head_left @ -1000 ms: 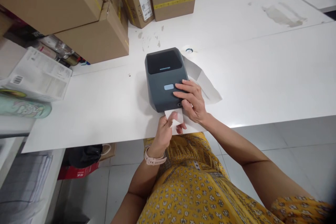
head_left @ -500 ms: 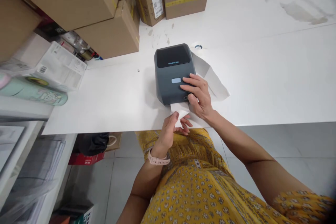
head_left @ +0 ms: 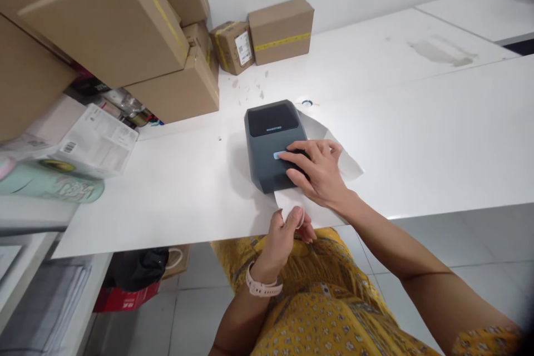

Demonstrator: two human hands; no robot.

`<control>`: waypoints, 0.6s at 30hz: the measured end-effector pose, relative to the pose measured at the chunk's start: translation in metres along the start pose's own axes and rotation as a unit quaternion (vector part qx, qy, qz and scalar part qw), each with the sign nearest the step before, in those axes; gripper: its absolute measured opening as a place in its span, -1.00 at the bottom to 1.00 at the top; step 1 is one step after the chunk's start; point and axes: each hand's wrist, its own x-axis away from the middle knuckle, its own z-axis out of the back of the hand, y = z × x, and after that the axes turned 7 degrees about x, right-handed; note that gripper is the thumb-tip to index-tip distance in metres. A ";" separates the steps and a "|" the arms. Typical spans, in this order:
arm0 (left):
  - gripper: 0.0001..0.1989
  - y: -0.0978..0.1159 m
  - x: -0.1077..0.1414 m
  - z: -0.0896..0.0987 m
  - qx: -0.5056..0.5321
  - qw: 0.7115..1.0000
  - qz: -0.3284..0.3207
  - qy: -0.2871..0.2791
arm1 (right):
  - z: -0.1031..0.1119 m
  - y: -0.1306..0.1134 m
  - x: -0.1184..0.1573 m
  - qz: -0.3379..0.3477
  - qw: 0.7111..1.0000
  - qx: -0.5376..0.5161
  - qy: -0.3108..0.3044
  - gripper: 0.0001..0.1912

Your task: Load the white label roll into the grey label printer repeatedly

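Observation:
A dark grey label printer stands on the white table, its glossy black top panel facing up. White label paper comes out of its front side. My left hand, with a pink watch band on the wrist, is closed on the end of this paper, thumb on top, over the table's front edge. My right hand lies over the printer's right side with fingers spread. One of its fingertips is at the pale blue button. Behind the printer, a loose sheet of white paper extends to the right.
Brown cartons are stacked at the left, and a smaller taped box stands by the wall. A mint-green bottle lies beside a white box at the left. A round hole is in the table behind the printer.
My right hand has slid left over the printer, a finger reaching its button. The paper strip at the front is longer, and my left hand still grips it. The view has tilted up.

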 end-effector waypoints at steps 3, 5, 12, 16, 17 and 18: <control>-0.40 -0.002 -0.002 0.001 -0.014 1.000 0.000 0.010 | 0.013 -0.002 -0.015 0.043 0.998 0.038 -0.013 -0.65; -0.38 -0.003 -0.003 0.002 -0.022 1.000 0.002 0.009 | 0.020 -0.002 -0.025 0.076 0.995 0.053 -0.025 -0.65; -0.36 -0.002 -0.008 0.006 -0.039 0.999 -0.005 -0.024 | 0.012 0.011 -0.039 0.077 0.989 -0.066 -0.105 -0.65; -0.40 -0.007 -0.003 0.010 -0.049 0.998 -0.018 -0.035 | -0.008 0.017 -0.009 0.016 0.988 -0.147 -0.043 -0.71; -0.44 -0.009 0.000 0.013 -0.053 0.998 -0.030 -0.027 | -0.013 0.018 0.001 0.008 0.987 -0.163 -0.009 -0.69; -0.49 -0.011 0.002 0.016 -0.056 0.997 -0.052 -0.006 | -0.017 0.019 0.011 0.000 0.984 -0.179 0.020 -0.62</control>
